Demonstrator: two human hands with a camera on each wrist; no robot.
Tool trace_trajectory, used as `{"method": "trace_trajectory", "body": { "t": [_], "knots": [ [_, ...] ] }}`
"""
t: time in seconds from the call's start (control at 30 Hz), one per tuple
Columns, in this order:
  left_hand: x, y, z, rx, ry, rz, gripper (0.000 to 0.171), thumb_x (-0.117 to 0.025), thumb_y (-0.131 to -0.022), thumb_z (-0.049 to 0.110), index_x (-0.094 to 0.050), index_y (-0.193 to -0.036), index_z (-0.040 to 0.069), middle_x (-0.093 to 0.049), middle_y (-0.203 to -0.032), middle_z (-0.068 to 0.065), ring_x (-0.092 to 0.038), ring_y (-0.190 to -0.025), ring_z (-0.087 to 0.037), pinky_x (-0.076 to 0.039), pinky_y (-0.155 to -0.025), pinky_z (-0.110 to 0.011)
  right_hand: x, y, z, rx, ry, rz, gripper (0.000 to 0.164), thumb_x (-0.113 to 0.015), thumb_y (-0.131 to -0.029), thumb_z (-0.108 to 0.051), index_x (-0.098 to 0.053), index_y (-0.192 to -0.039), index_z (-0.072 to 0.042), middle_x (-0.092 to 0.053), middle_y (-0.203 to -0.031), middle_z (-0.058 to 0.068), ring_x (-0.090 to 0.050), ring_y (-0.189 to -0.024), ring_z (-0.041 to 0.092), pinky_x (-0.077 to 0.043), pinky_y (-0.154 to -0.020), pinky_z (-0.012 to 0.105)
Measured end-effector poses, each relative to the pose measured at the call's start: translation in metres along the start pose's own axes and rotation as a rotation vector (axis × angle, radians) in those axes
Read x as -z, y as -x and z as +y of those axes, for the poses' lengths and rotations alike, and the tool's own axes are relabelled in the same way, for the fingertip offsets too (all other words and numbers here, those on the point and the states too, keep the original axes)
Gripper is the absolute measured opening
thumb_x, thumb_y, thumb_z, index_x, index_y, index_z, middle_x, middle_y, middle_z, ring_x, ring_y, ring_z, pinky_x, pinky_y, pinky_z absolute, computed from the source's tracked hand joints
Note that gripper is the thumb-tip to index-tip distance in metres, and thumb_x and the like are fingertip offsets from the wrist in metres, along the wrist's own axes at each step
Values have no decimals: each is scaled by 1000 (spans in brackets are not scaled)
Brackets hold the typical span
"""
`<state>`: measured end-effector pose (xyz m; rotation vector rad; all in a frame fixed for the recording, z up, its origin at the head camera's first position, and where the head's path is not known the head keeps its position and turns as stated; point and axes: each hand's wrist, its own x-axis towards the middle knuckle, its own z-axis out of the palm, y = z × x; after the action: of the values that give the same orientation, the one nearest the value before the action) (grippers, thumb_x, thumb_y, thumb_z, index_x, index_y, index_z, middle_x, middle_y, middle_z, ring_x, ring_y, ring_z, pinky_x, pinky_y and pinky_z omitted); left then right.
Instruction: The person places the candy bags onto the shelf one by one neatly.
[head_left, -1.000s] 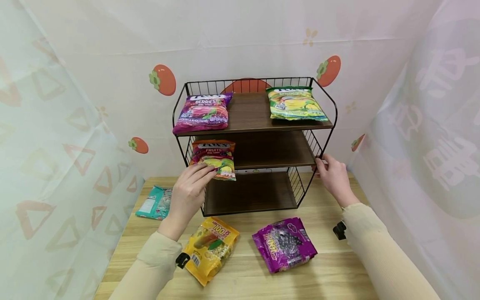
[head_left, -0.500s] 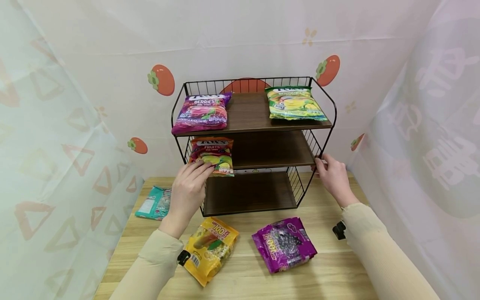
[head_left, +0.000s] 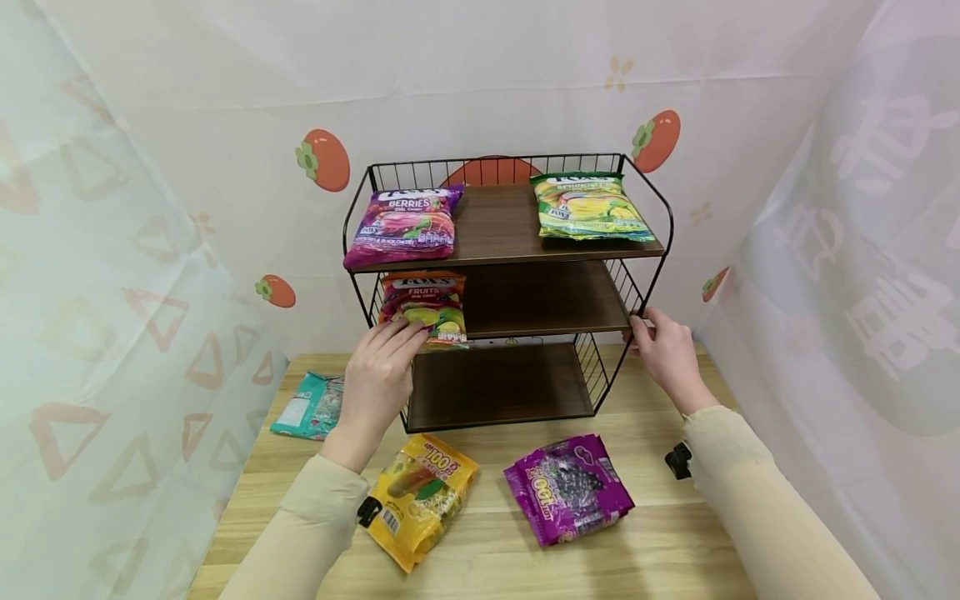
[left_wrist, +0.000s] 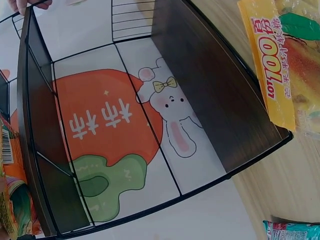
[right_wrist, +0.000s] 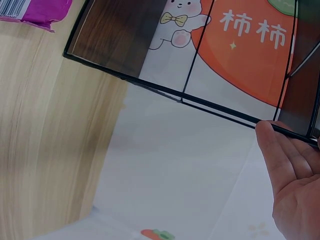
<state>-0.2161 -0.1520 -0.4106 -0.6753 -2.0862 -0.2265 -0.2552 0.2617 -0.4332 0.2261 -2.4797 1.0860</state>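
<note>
My left hand holds a red and orange bag of Fox's fruit candy at the left end of the middle shelf, fingers across its lower front and thumb hidden. In the left wrist view that candy bag shows at the left edge, by the shelf board. On the other side, my right hand grips the right front post of the black wire rack, level with the middle shelf. Seen from the right wrist, the fingers of my right hand reach round the black frame.
A purple berries bag and a green-yellow candy bag lie on the top shelf. On the wooden table are a yellow bag, a purple grape bag and a teal bag. Printed cloth surrounds the table.
My left hand has moved the fruit candy bag slightly up and back onto the middle shelf's left end. The right hand stays at the rack's post.
</note>
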Motion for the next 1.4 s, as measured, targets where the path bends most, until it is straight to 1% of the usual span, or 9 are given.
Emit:
{"method": "trace_trajectory", "body": {
  "t": [0.1,0.13,0.27,0.4,0.6,0.77,1.03,1.17,1.4],
  "knots": [
    [0,-1,0,-3,-9,-2,32,-65,-88,-12,-78,-112,3,-76,-116,-12,-71,-110,-32,-52,-101,-47,0,0,0,-2,-2,2,28,-47,-109,-15,-63,-112,7,-74,-90,27,-76,-74,36,-61,-62,36],
    [0,-1,0,-3,-11,-6,32,-65,-88,-12,-78,-113,3,-76,-116,-12,-70,-111,-31,-52,-102,-47,0,0,0,-5,-4,0,28,-47,-109,-16,-63,-112,7,-74,-91,27,-76,-74,37,-61,-62,33],
    [-1,-3,-1,-10,-12,-11,35,-67,-85,-14,-78,-113,3,-76,-115,-13,-70,-112,-34,-52,-102,-49,1,0,0,-12,-13,-2,28,-47,-109,-16,-63,-112,7,-74,-92,27,-76,-76,37,-61,-62,30],
    [-3,-4,-4,-13,-6,-4,37,-66,-84,-16,-78,-114,2,-76,-115,-14,-69,-112,-36,-52,-101,-51,0,0,0,-6,-8,0,29,-47,-109,-16,-63,-114,7,-74,-91,27,-76,-75,37,-61,-62,34],
    [-6,-5,-6,-7,-12,-12,36,-66,-85,-15,-78,-114,2,-75,-116,-14,-69,-113,-36,-52,-102,-50,0,0,0,-4,-14,4,28,-47,-109,-15,-63,-113,8,-74,-91,27,-75,-74,37,-61,-61,30],
    [-9,-6,-8,2,-30,-28,35,-66,-85,-14,-77,-115,2,-75,-117,-13,-69,-115,-35,-51,-104,-49,0,0,0,-6,-13,-1,28,-47,-110,-16,-62,-113,7,-75,-91,26,-76,-75,36,-61,-62,32],
    [-11,-8,-9,0,-37,-21,33,-66,-87,-13,-78,-114,2,-75,-117,-13,-69,-114,-35,-52,-102,-48,0,0,1,4,-11,5,28,-47,-110,-16,-63,-112,7,-75,-91,26,-76,-75,36,-61,-61,29],
    [-11,-9,-9,3,-37,-38,34,-64,-88,-13,-77,-115,1,-74,-119,-14,-69,-115,-35,-51,-103,-49,0,0,0,6,-9,7,28,-47,-110,-17,-63,-111,6,-75,-90,26,-76,-74,35,-60,-61,28],
    [-12,-10,-10,9,-37,-62,34,-63,-87,-13,-77,-115,1,-74,-119,-14,-68,-115,-35,-51,-104,-49,-1,0,1,0,-3,4,29,-46,-110,-17,-63,-112,6,-75,-91,26,-76,-74,36,-61,-62,32]
  ]
}}
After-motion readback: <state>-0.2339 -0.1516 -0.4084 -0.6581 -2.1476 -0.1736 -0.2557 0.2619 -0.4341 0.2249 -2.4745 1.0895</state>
